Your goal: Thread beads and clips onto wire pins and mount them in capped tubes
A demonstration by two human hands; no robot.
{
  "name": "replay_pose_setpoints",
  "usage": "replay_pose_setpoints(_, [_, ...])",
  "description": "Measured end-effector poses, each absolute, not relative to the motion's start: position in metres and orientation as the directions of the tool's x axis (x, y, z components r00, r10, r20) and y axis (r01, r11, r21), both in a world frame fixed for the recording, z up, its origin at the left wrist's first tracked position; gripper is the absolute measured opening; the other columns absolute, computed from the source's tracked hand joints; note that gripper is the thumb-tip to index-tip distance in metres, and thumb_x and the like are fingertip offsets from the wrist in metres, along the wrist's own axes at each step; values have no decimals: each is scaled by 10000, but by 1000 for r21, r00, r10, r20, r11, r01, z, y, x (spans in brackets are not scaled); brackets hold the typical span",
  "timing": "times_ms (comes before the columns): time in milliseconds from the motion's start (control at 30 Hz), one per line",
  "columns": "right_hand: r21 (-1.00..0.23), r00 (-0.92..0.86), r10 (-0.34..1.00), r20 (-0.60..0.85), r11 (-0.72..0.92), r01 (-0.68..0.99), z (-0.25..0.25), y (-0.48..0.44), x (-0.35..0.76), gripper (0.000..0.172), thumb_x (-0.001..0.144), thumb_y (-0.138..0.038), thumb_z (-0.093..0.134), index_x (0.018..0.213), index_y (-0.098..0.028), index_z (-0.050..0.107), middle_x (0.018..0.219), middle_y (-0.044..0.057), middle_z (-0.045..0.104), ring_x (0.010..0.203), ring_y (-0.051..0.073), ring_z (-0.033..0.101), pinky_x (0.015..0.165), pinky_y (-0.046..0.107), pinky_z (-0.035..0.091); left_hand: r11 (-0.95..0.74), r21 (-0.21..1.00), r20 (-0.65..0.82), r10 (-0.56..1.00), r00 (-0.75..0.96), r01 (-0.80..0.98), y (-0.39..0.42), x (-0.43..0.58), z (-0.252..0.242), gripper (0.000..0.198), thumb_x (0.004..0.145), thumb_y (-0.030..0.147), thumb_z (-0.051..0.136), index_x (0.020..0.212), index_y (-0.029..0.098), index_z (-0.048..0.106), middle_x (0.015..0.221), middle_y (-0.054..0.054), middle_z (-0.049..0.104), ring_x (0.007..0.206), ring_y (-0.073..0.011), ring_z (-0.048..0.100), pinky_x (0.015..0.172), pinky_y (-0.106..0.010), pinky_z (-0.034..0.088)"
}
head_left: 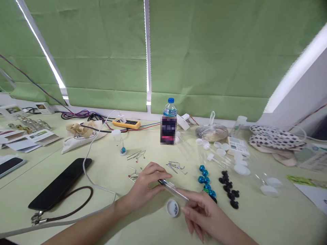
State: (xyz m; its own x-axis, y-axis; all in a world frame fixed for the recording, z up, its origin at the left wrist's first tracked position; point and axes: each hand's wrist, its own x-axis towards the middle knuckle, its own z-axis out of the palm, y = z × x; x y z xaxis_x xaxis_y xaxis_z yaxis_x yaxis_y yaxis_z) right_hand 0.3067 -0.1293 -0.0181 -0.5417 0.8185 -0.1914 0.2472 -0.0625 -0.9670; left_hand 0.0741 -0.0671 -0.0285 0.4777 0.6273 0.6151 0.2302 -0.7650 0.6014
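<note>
Between my two hands a slim clear object with a dark end (174, 190) is held at a slant; it looks like a pen or narrow tube. My left hand (146, 182) pinches its dark upper-left end between thumb and fingers. The fingers of my right hand (200, 209) close on the lower-right end. Just below the object, a small white cap (172, 208) holds tiny grey parts. Thin metal rods (175, 166) lie beyond my hands, with more bent pins (136, 156) to the left. Blue faceted beads (204, 175) and black knobs (230, 190) lie to the right.
A bottle (170, 109) stands at the back, with a yellow power strip (127, 124) left of it. Clear tubes with white caps (242, 169) spread across the right. On the left are a black phone (61, 183), its cord, a white cable and a cloth bag (79, 139).
</note>
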Motion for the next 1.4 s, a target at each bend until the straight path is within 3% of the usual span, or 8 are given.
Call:
replay_pose_setpoints(67, [-964, -606, 759, -238, -260, 53, -17, -129, 307, 675, 906, -496, 591, 1453, -137, 425, 558, -8, 636, 305, 37, 424, 328, 127, 334, -779, 578, 629, 615, 475, 244, -67, 74, -28, 266, 851, 187, 674, 1112, 239, 691, 968, -77, 645, 928, -199, 576, 796, -323, 516])
replay_pose_setpoints(167, [-853, -666, 704, -247, -484, -194, -13, -131, 309, 735, 877, -435, 657, 1471, -101, 383, 492, -12, 631, 244, 22, 363, 263, 105, 263, -795, 556, 657, 599, 457, 243, -67, 74, -27, 285, 851, 160, 670, 1124, 241, 681, 970, -76, 641, 926, -198, 573, 783, -318, 515])
replay_pose_setpoints(333, [-712, -715, 672, -191, -596, -370, -9, -134, 310, 732, 873, -350, 667, 1487, -105, 353, 478, -8, 625, 231, 25, 353, 252, 115, 260, -829, 499, 720, 559, 411, 253, -69, 76, -27, 329, 865, 89, 623, 1148, 253, 661, 969, -73, 643, 913, -199, 561, 772, -329, 511])
replay_pose_setpoints(533, [-740, -716, 672, -189, -577, -346, 3, -136, 308, 747, 828, -378, 726, 1459, -124, 417, 520, 4, 642, 238, -1, 333, 257, 110, 208, -830, 492, 717, 557, 419, 262, -73, 78, -25, 331, 868, 100, 618, 1163, 248, 649, 963, -74, 644, 903, -194, 574, 757, -323, 528])
replay_pose_setpoints(733, [-762, -722, 664, -194, -566, -314, 4, -142, 306, 820, 809, -426, 741, 1472, -104, 384, 566, 38, 686, 249, -8, 331, 258, 100, 179, -836, 478, 715, 549, 433, 270, -73, 78, -28, 337, 874, 100, 606, 1177, 245, 640, 965, -81, 644, 900, -200, 574, 762, -336, 540])
replay_pose_setpoints(1100, [-754, -710, 683, -175, -556, -350, 0, -142, 299, 772, 836, -402, 718, 1474, -138, 374, 603, 15, 672, 275, -23, 265, 278, 109, 134, -847, 434, 730, 530, 431, 307, -73, 81, -33, 359, 884, 70, 553, 1185, 249, 630, 966, -81, 656, 895, -199, 580, 761, -336, 523])
replay_pose_setpoints(1267, [-925, -605, 775, -183, -344, -161, 0, -143, 300, 716, 895, -469, 626, 1489, -180, 348, 670, 24, 681, 314, -7, 295, 322, 127, 193, -706, 625, 577, 705, 414, 332, -72, 80, -28, 295, 857, 134, 626, 1129, 244, 663, 1029, -71, 676, 967, -212, 615, 825, -340, 530])
replay_pose_setpoints(1400, [-999, -251, 968, -15, -2, 51, 8, -141, 307, 560, 908, -521, 568, 1381, -228, 498, 687, -14, 601, 433, 65, 410, 414, 186, 378, -467, 819, 387, 879, 278, 333, -63, 75, -21, 257, 824, 264, 691, 1078, 237, 665, 1089, -59, 692, 993, -228, 639, 862, -352, 519])
